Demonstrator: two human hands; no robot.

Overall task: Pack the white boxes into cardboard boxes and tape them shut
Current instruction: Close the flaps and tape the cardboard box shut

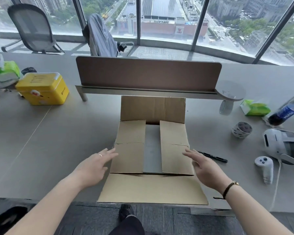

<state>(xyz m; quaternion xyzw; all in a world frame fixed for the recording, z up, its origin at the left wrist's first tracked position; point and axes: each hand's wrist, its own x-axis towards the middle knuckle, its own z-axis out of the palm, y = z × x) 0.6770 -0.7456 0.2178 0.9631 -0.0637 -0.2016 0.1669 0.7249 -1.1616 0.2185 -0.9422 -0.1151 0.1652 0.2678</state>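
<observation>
A brown cardboard box sits on the grey table in front of me. Its two short flaps are folded inward with a grey gap between them. The far long flap stands up and the near long flap lies out toward me. My left hand hovers at the box's left edge, fingers spread, holding nothing. My right hand hovers at the right edge, also open. A roll of tape stands to the right. No white boxes are visible.
A black marker lies just right of the box. Farther right are a white headset, a controller, a bottle and a green tissue pack. A brown desk divider stands behind the box. A yellow tin sits left.
</observation>
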